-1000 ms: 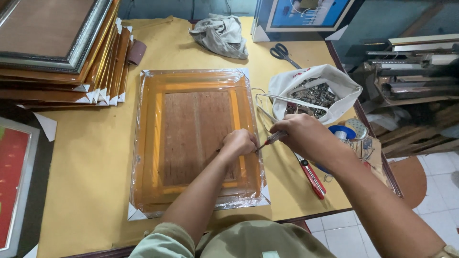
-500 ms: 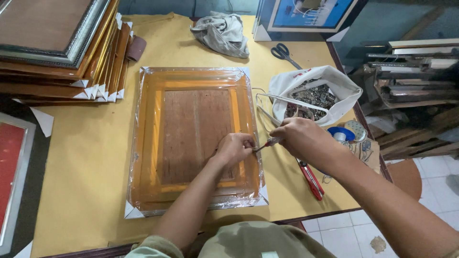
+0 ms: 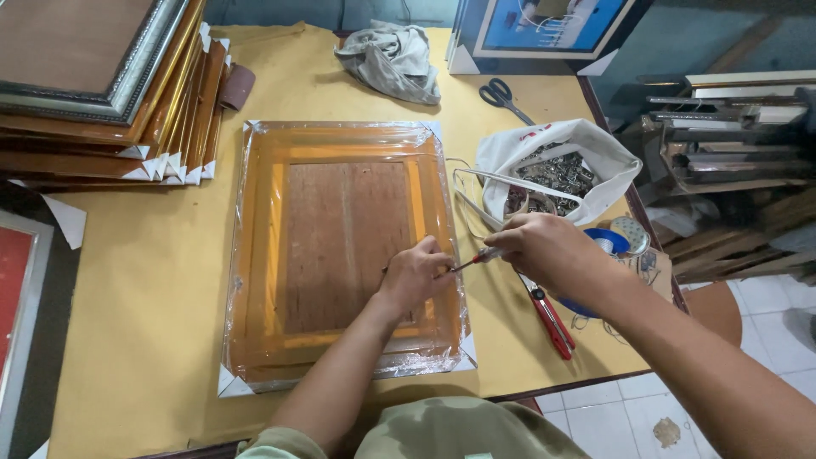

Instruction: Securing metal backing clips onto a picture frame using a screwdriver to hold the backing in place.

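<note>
A plastic-wrapped orange picture frame (image 3: 340, 255) lies face down on the yellow table (image 3: 136, 340), its brown wooden backing up. My left hand (image 3: 415, 276) rests on the frame's right side, fingers pinched at the backing's edge. My right hand (image 3: 544, 251) grips a small screwdriver (image 3: 476, 257) whose tip points at the spot under my left fingers. What my left fingers pinch is too small to make out.
A stack of framed pictures (image 3: 102, 93) fills the far left. A white bag of metal fittings (image 3: 557, 170), scissors (image 3: 501, 95), a grey cloth (image 3: 391, 59), a red-handled tool (image 3: 548, 319) and a blue tape roll (image 3: 605, 245) lie to the right. Wooden mouldings (image 3: 731, 127) stand beyond the table edge.
Both hands have stayed at the frame's right edge. The screwdriver tip has closed in on my left fingers.
</note>
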